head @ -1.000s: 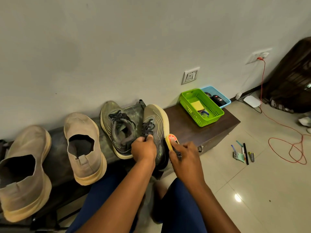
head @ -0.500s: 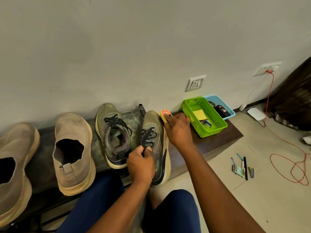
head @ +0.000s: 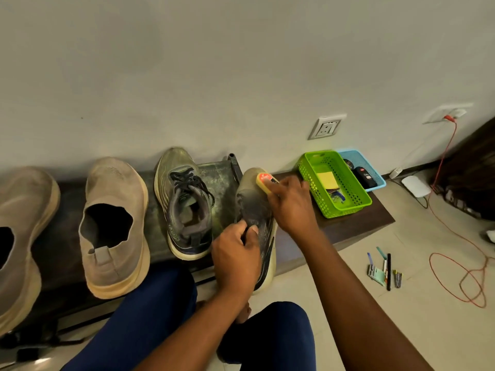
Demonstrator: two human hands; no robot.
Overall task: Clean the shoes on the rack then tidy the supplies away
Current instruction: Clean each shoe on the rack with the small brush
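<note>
Left hand [head: 235, 259] has a tight grip on the heel end of the olive sneaker [head: 254, 210], holding it steady on the worktop [head: 348, 226]. Right hand [head: 290, 202] pinches a yellow shoe-shine sponge [head: 263, 180] against the toe. The matching sneaker [head: 184, 204] sits just beside it on the left, then two beige slip-ons [head: 115, 223] further along. A green basket [head: 334, 183] and a blue basket [head: 361, 170] sit at the worktop's right end, pens [head: 384, 269] on the floor
</note>
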